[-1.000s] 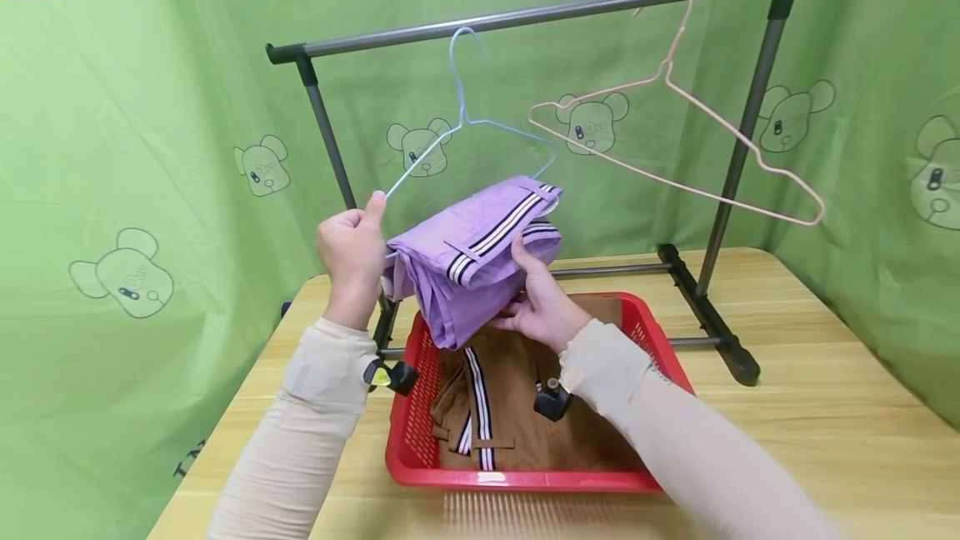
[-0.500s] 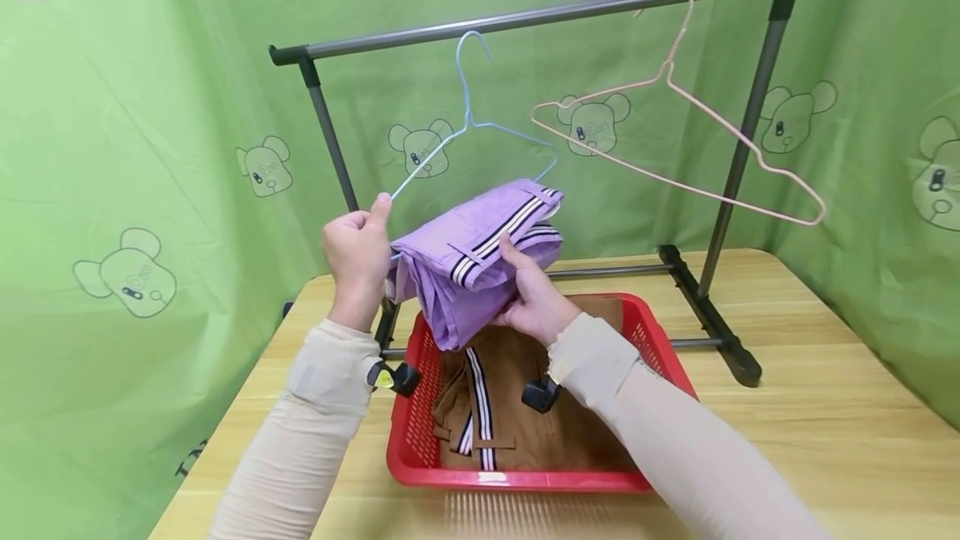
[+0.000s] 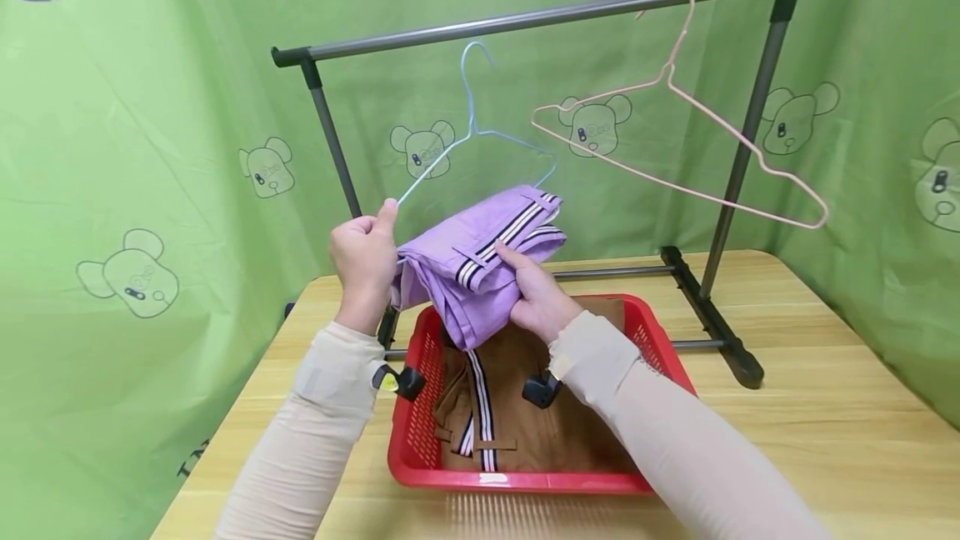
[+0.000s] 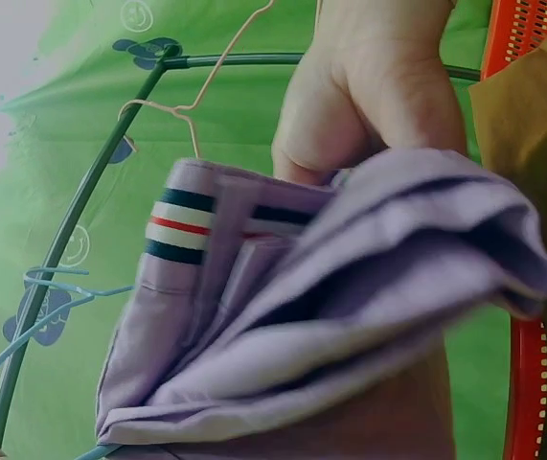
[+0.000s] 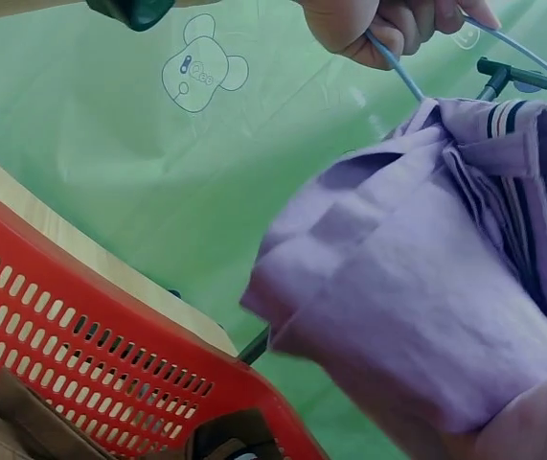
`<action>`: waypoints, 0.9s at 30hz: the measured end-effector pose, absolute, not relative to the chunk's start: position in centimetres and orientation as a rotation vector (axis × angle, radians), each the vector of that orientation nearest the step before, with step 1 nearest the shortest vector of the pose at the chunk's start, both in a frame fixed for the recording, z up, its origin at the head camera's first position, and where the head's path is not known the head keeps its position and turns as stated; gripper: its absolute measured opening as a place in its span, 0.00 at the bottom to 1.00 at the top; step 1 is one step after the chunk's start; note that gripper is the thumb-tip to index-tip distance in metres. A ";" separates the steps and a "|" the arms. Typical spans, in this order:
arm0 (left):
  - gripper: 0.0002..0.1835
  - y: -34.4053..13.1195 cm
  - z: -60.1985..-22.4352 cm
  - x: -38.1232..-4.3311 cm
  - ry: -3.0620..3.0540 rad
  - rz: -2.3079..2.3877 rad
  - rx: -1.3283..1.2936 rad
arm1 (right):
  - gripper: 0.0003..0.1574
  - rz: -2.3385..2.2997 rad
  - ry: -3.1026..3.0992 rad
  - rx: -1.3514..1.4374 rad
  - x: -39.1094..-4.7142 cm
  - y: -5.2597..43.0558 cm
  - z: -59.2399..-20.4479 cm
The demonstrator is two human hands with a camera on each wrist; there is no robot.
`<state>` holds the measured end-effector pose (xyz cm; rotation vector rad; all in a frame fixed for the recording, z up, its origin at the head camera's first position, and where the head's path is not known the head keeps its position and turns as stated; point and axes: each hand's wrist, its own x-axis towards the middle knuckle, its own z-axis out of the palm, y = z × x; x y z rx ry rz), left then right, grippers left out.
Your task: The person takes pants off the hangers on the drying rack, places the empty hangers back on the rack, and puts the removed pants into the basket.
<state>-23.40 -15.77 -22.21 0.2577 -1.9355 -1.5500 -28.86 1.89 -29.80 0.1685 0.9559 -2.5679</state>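
Purple garment (image 3: 461, 233) hangs above a wood-grain table (image 3: 832, 427), green printed curtain (image 3: 198, 227) behind.

The basket (image 3: 570, 483) sits on the counter (image 3: 825, 432), one garment (image 3: 510, 419) lying inside it. Above the basket's rear left part, a second garment (image 3: 453, 244) is on a hanger (image 3: 472, 125), the left grip (image 3: 366, 261) at its left and the right grip (image 3: 542, 298) at its right front. Behind the basket stands the rack (image 3: 562, 15), one foot off to the basket's right; another hanger (image 3: 670, 72) hangs from the rail, above and right of the basket. A curtain (image 3: 202, 107) lies behind everything.
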 end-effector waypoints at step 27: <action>0.27 -16.2 -22.6 -23.5 -1.991 -1.521 0.273 | 0.14 -2.685 0.706 0.061 -28.7 2.2 -27.1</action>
